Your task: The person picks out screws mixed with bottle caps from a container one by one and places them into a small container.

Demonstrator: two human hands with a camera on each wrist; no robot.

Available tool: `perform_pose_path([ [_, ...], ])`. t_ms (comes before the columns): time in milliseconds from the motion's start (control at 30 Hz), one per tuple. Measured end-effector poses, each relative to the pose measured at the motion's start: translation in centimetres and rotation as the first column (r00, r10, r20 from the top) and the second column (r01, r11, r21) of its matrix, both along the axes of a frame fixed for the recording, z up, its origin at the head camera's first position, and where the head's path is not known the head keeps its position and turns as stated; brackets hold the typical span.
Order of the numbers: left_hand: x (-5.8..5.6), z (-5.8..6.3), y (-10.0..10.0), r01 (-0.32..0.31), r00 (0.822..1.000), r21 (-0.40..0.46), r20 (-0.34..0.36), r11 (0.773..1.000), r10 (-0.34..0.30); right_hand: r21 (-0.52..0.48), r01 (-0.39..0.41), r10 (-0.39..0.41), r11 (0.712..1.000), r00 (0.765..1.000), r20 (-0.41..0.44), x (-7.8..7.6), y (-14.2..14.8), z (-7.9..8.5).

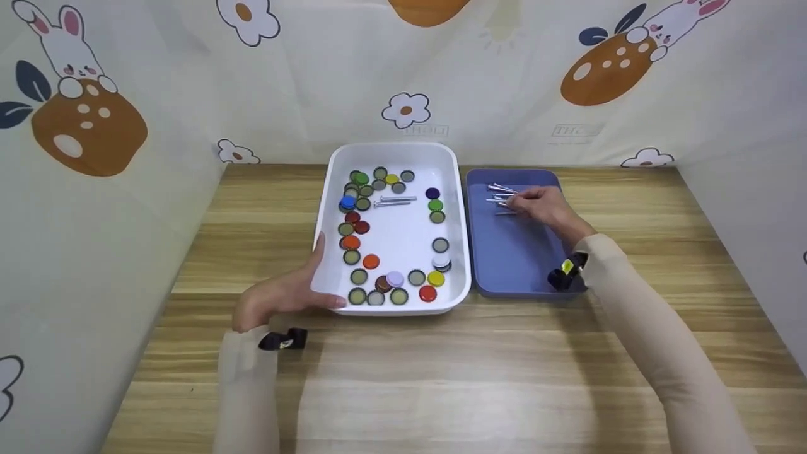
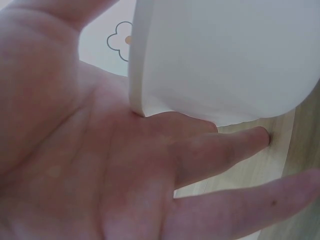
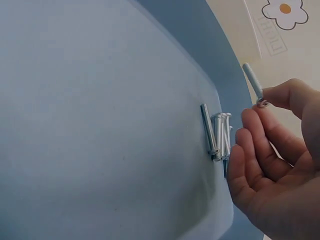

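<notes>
My left hand (image 1: 284, 293) rests against the near left corner of a white tray (image 1: 463, 252). In the left wrist view, straight fingers (image 2: 215, 155) lie beside and under the tray's corner. Bottle caps of several colours, including a red cap (image 1: 428, 294), line the tray's sides, and a couple of silver screws (image 1: 396, 203) lie among them. My right hand (image 1: 545, 207) is over the far part of a blue tray (image 1: 504, 258). Between thumb and fingertips it pinches a silver screw (image 3: 254, 82), raised above several other screws (image 3: 220, 135) on the blue tray's bottom.
Both trays stand side by side on a wood-grain table (image 1: 403, 378), close to the back wall. A patterned cloth (image 1: 315, 82) with rabbits and flowers covers the wall behind and both sides.
</notes>
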State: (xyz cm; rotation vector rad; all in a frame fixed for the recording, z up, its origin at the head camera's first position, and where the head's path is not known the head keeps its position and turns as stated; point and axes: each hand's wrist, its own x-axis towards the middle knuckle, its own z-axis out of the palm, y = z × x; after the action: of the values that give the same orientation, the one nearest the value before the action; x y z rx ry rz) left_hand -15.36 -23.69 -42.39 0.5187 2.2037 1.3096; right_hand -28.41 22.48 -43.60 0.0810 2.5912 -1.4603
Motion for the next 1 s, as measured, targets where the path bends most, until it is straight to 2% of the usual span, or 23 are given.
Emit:
perform_pose_path([
  [167, 0.0, 0.1, 0.0, 0.001, 1.0, 0.009, -0.012, 1.0, -0.001, 0.045, -0.034, 0.031, 0.998, 0.998, 0.052, -0.2, 0.4, 0.1],
  [500, 0.0, -0.1, 0.0, -0.004, 1.0, 0.016, -0.004, 1.0, 0.004, 0.007, -0.061, 0.058, 0.998, 0.974, 0.218, -0.2, 1.2, -0.2],
  [700, 0.0, -0.1, 0.0, 0.003, 1.0, 0.023, -0.018, 1.0, -0.003, 0.045, -0.064, 0.051, 0.997, 0.968, 0.247, -0.3, 1.5, -0.2],
  [800, 0.0, 0.0, 0.0, 0.006, 1.0, 0.021, -0.017, 1.0, -0.005, 0.056, -0.089, 0.072, 0.994, 0.963, 0.258, -0.3, 1.8, -0.3],
  [1000, 0.0, 0.0, 0.1, 0.0, 1.0, 0.005, 0.002, 1.0, 0.0, 0.05, -0.099, 0.082, 0.994, 0.959, 0.271, -0.1, 2.0, -0.4],
])
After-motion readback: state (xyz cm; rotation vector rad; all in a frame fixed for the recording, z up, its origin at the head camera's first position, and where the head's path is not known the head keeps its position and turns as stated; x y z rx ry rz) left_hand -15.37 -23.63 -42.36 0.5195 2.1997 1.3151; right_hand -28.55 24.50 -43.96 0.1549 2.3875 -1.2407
